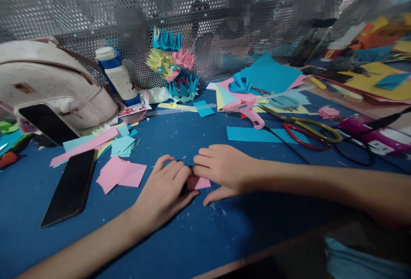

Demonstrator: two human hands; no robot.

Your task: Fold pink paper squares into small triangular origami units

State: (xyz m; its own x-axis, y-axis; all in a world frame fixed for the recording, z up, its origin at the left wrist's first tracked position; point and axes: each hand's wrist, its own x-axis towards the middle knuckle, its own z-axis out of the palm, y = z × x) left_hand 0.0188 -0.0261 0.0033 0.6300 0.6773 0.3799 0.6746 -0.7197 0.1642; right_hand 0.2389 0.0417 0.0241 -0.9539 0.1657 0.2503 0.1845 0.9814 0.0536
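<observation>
A small pink paper piece [199, 183] lies on the table between my hands, partly covered by them. My left hand [168, 184] is closed over its left part, with bent fingers and the thumb along the near side. From the right, my right hand [226, 168] presses its bent fingers onto the paper's far edge, thumb lower and apart. The fingertips of both hands almost meet, and something dark under the left palm is mostly hidden. Nearest my left hand are loose pink squares [123, 174] and a stack of light blue squares [122, 145].
A black phone [69, 189] lies left, before a white backpack [48, 84] and bottle [117, 73]. Folded paper flowers [183, 86] stand against the perforated metal screen [205, 22]. Right are a pink glue gun [245, 109] with its cord, scissors [308, 129] and blue sheets [266, 73].
</observation>
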